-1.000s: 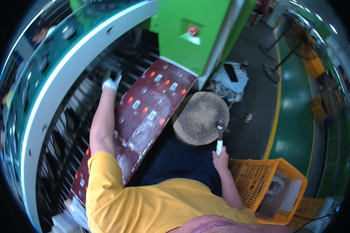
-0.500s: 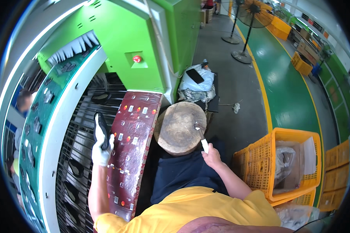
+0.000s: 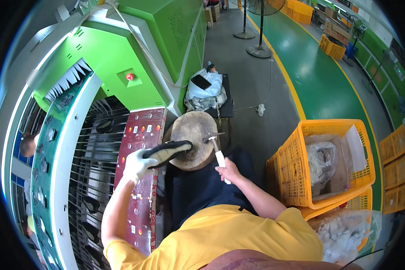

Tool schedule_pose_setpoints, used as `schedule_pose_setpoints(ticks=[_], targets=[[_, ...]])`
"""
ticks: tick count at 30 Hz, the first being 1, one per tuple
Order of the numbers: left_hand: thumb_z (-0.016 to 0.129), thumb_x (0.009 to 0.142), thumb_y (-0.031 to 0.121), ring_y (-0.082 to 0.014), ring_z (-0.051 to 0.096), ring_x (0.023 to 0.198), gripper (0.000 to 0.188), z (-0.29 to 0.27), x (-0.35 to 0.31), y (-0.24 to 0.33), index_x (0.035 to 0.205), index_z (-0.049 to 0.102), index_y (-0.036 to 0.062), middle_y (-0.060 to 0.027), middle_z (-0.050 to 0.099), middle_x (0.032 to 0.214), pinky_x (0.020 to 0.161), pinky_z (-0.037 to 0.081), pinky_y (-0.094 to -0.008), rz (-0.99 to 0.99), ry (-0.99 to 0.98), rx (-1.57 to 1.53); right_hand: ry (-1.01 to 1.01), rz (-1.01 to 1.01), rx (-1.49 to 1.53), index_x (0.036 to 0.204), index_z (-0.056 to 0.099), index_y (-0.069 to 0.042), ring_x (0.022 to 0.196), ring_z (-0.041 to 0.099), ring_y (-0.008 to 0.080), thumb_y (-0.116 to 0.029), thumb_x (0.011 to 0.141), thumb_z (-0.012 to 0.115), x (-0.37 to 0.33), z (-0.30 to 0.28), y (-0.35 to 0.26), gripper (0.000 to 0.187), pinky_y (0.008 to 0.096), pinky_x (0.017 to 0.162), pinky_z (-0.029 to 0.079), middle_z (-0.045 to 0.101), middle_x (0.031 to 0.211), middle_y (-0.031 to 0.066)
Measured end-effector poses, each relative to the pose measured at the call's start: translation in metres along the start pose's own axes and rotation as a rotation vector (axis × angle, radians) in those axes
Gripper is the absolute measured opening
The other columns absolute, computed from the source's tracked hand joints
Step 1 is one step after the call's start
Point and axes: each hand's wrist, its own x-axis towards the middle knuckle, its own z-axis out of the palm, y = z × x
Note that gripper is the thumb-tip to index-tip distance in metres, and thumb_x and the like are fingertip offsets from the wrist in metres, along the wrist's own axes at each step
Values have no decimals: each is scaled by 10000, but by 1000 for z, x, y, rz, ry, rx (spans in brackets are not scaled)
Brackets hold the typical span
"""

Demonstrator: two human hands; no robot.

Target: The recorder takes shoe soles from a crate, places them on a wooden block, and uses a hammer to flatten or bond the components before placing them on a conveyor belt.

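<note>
My left hand (image 3: 136, 166), in a white glove, is closed around one end of a black shoe (image 3: 170, 152) with a pale beige underside. The shoe's other end reaches over the near-left part of a round wooden block (image 3: 194, 123). In my bare right hand (image 3: 229, 171) is a hammer (image 3: 219, 156), gripped by its white handle. The hammer's metal head is over the right side of the block, apart from the shoe. Whether the shoe touches the block I cannot tell.
A red patterned box-like surface (image 3: 139, 191) lies left of the block, beside a rack of metal rods (image 3: 87, 168) carrying black shoes. Beyond are a green machine (image 3: 108, 58) and a bag with a phone (image 3: 201, 82). Yellow crates (image 3: 297, 168) stand to my right.
My left hand has brought the shoe from over the rack rightward to the wooden block. The right hand still grips the hammer. The whole view has shifted a little.
</note>
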Motion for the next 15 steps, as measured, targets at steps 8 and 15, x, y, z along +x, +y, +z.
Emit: schedule_pose_setpoints(ticks=[8, 15], targets=[[889, 737, 272, -289, 780, 840, 433, 7, 52, 72, 1105, 803, 61, -207, 772, 918, 805, 595, -365, 246, 23, 454, -49, 107, 177, 1074, 505, -39, 525, 630, 170, -65, 940, 708, -8, -22, -6, 244, 330, 420, 504, 618, 770, 79], [825, 813, 167, -132, 711, 913, 330, 57, 106, 45, 1104, 755, 28, -51, 780, 988, 903, 556, -300, 261, 183, -358, -98, 139, 109, 1127, 484, -35, 556, 655, 172, -67, 941, 700, -5, -32, -24, 287, 327, 431, 511, 642, 825, 103]])
